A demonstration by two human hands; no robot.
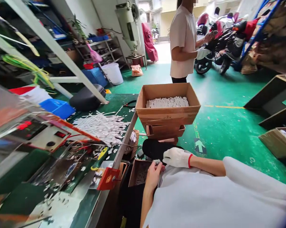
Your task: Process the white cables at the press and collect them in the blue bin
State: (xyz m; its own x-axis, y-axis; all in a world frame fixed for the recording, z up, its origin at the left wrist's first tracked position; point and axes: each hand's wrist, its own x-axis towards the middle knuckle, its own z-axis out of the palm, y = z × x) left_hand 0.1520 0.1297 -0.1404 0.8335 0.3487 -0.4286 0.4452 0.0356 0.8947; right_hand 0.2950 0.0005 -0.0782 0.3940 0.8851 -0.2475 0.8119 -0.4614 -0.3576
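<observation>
My bare left hand [153, 174] is in front of my body at lap height, with its thumb and fingers pinched together. A small greyish-white piece [156, 162] shows at the fingertips, too small to name. Close beside it, my right hand [177, 157] wears a white knit glove with a red cuff. Its fingers curl downward over my dark-clad leg, and whatever they hold is hidden. Below and left of my hands stands an open cardboard box [132, 177] with small pieces inside. A large carton [168, 117] full of white strips stands ahead of my knees.
The green workbench [114, 98] on my left carries a pile of white strips [102, 126], yellow-green cutters [100, 158], a red block [109, 179] and a control box [50, 139]. Another person [182, 44] stands beyond the carton holding dark strands. Cartons [277, 142] stand at right.
</observation>
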